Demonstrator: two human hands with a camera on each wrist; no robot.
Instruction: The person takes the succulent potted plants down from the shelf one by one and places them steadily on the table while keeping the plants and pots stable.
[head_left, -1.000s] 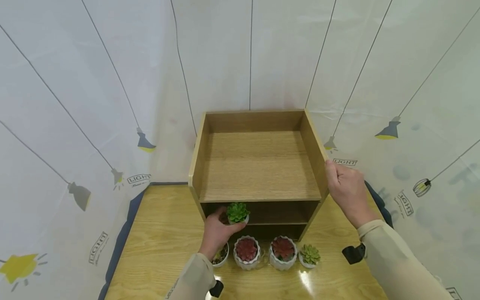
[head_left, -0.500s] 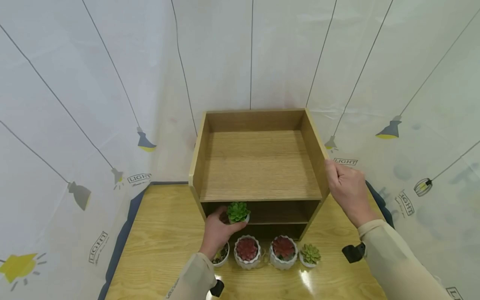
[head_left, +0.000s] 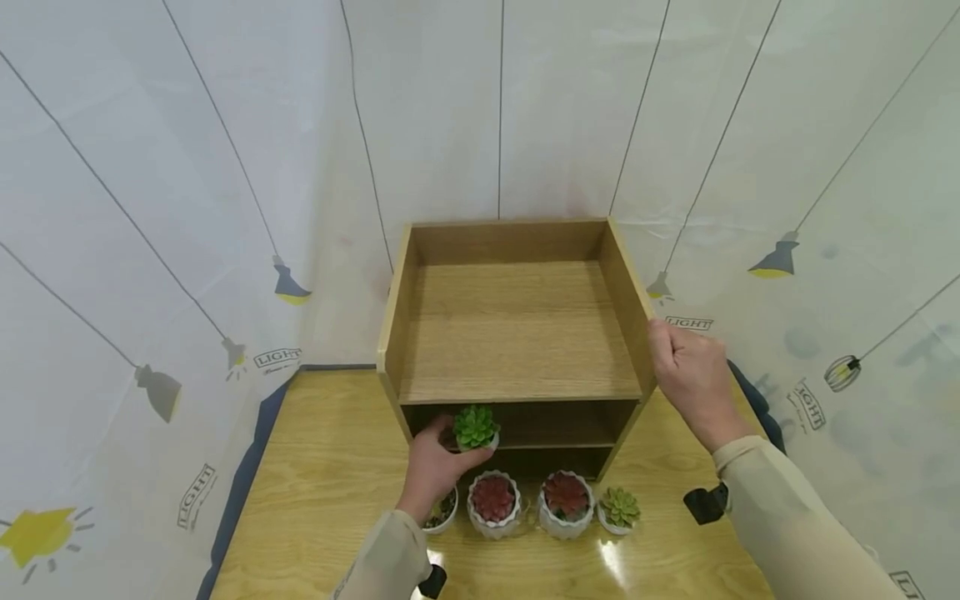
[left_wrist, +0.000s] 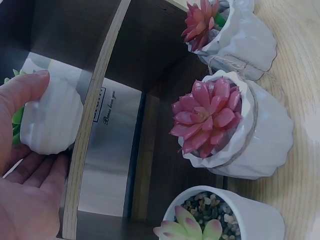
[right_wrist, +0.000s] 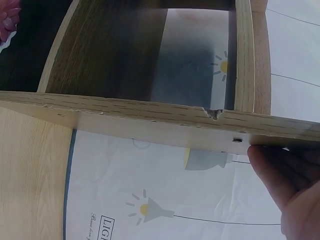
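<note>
My left hand (head_left: 435, 467) holds a small white pot with a green succulent (head_left: 475, 427) at the left of the cabinet's middle opening. The left wrist view shows the thumb over one side of the ribbed white pot (left_wrist: 52, 117) and the other fingers beneath it, close beside the shelf board (left_wrist: 90, 110). At the upper right edge of the wooden cabinet (head_left: 525, 333), my right hand (head_left: 693, 379) grips the side panel, fingers curled. From the right wrist, this hand (right_wrist: 295, 185) shows against the panel's outer face, its fingertips partly in shadow.
Two white pots with red succulents, a left one (head_left: 493, 504) and a right one (head_left: 566, 506), stand before the cabinet. A small pale green succulent (head_left: 619, 508) is right of them; a pebble-filled pot (head_left: 442, 510) is partly behind my left wrist. The wooden table (head_left: 315, 467) meets a printed cloth backdrop (head_left: 450, 108).
</note>
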